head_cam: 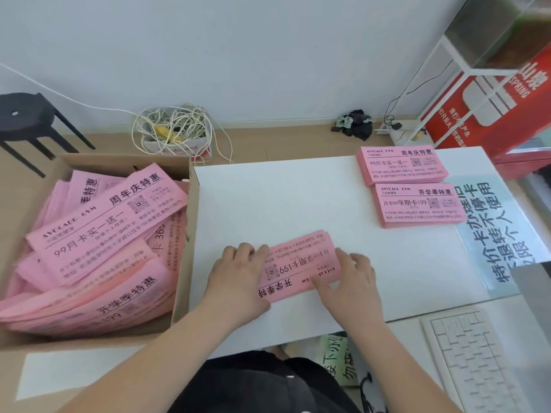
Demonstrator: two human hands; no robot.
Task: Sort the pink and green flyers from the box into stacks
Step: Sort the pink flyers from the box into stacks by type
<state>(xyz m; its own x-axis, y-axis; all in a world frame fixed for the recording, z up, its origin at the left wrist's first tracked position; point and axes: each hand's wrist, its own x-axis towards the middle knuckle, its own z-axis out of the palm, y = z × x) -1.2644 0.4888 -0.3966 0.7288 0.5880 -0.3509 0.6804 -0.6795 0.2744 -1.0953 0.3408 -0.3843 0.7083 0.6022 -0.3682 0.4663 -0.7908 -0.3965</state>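
Observation:
A small bundle of pink flyers (298,263) lies upside down on the white table (283,198), near its front edge. My left hand (238,272) grips its left end and my right hand (348,278) grips its right end. At the left, a cardboard box (190,210) holds a loose heap of pink flyers (98,234). Two neat pink stacks rest at the table's far right: the far stack (402,165) and the near stack (417,204). No green flyer shows in the box or in the stacks.
A white keyboard (477,362) sits at the front right. A pale printed sign (501,234) lies along the table's right side. On the floor behind are a box of tangled cables (176,129), a black stool (26,120), a white rack (447,84) and red cartons (492,108).

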